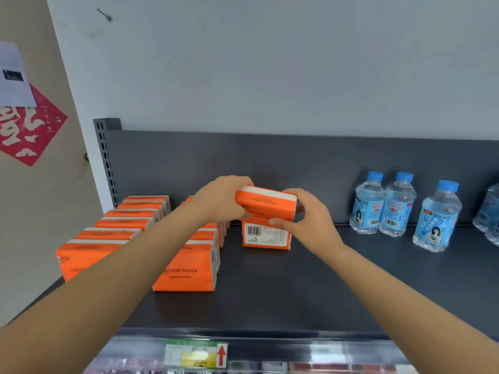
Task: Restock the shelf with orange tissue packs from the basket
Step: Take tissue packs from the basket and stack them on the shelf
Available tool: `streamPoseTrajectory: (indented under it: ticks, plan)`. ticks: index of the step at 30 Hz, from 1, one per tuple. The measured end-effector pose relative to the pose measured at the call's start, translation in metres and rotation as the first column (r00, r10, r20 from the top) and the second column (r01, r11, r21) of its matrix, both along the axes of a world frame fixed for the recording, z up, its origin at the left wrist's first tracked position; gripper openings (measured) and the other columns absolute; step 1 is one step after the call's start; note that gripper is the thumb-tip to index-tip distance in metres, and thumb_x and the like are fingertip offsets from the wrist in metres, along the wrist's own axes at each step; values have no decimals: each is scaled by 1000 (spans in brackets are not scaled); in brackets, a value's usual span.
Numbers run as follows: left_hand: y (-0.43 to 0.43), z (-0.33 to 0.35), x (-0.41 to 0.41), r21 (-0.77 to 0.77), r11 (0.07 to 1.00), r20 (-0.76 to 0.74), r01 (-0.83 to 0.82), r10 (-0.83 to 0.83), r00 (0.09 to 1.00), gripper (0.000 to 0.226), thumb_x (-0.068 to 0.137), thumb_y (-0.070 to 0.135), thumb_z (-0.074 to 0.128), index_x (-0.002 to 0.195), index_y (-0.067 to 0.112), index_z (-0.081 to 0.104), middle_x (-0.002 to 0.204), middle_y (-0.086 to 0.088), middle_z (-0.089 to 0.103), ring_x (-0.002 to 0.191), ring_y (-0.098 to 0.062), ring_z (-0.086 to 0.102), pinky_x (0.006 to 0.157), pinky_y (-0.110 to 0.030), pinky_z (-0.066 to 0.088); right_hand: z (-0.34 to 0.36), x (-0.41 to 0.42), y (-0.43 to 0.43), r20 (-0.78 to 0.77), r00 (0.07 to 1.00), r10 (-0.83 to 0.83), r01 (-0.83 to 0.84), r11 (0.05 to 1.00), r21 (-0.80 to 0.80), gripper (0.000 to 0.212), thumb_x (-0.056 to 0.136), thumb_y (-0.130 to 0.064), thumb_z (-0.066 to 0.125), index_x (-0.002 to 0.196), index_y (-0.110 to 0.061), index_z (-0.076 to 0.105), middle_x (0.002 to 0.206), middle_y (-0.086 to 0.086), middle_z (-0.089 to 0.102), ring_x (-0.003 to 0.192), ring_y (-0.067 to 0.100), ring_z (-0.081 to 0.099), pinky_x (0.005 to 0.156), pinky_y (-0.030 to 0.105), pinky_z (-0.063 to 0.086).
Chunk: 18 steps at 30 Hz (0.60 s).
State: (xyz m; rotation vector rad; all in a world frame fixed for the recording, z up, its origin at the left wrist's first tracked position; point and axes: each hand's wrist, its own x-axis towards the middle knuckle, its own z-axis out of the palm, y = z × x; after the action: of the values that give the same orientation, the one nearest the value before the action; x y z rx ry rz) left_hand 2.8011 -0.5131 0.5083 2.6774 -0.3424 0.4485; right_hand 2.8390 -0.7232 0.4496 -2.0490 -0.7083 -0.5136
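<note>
Dark shelf (297,292), pale wall (270,63) — orange tissue packs (186,265) left, water bottles (397,206) right

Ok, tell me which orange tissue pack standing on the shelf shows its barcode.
The lone orange tissue pack standing under the held pack, right of the two rows: only it shows a white barcode panel.

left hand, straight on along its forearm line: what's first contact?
The left hand grips the held orange tissue pack, so the pack leads. Beyond it, probably the shelf's grey back panel; depth is unclear. The standing tissue pack looks to sit below that line.
</note>
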Motion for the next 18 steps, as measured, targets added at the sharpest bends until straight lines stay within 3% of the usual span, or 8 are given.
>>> streamPoseTrajectory:
  ticks: [3, 6, 10, 12, 14, 16, 18]
  plan:
    - [1, 9, -4, -98, 993, -24, 65, -67, 997, 42, 68, 25, 78, 104, 31, 57, 91, 9, 65, 85, -10, 63, 78, -35, 54, 8, -1, -6, 13, 1000, 23, -24, 999, 33, 58, 69, -37, 82, 117, -37, 49, 102, -24, 59, 95, -10, 54, 73, 9, 41]
    - [-2, 6, -7, -86, 992, -23, 94, -96, 995, 47, 72, 28, 79, 110, 31, 53, 91, 11, 64, 82, -7, 63, 76, -31, 53, 8, -4, -11, 12, 999, 33, -33, 999, 22, 63, 72, -43, 78, 122, -44, 40, 104, -31, 55, 99, -16, 51, 71, 4, 44]
    - [-3, -3, -7, -88, 990, -95, 113, -121, 988, 48, 75, 30, 78, 114, 32, 51, 101, 9, 66, 86, -9, 66, 81, -37, 57, -4, -4, -18, -40, 996, 77, -75, 997, 29, 56, 73, -46, 76, 116, -45, 41, 103, -28, 59, 97, -8, 57, 70, 8, 48]
    - [-3, -8, -5, -20, 995, -155, 96, -98, 983, 50, 74, 37, 78, 116, 34, 51, 104, 10, 66, 88, -9, 65, 83, -39, 56, -12, -4, -21, -88, 992, 89, -89, 996, 11, 61, 71, -47, 77, 119, -47, 39, 102, -25, 60, 93, -4, 60, 71, 13, 52]
    - [-4, -15, -2, 93, 994, -193, 60, -41, 980, 59, 73, 39, 77, 125, 33, 49, 114, 6, 63, 97, -14, 62, 88, -42, 53, -22, -2, -21, -123, 988, 89, -94, 995, -37, 65, 72, -43, 78, 125, -43, 40, 109, -21, 59, 97, 0, 60, 82, 24, 54]
    - [-8, -25, 1, 226, 974, -173, 26, 14, 985, 70, 75, 35, 77, 136, 30, 44, 131, -1, 52, 112, -20, 55, 97, -41, 47, -32, -1, -17, -112, 993, 38, -51, 993, -108, 69, 73, -39, 78, 132, -34, 42, 119, -13, 53, 106, 5, 55, 93, 34, 50]
    - [-11, -33, 4, 279, 960, -141, 17, 24, 990, 74, 77, 28, 77, 141, 28, 40, 146, -4, 33, 124, -23, 47, 102, -40, 43, -41, -1, -13, -82, 995, -63, 49, 985, -167, 74, 74, -40, 78, 137, -28, 41, 128, -10, 43, 112, 10, 52, 99, 33, 46]
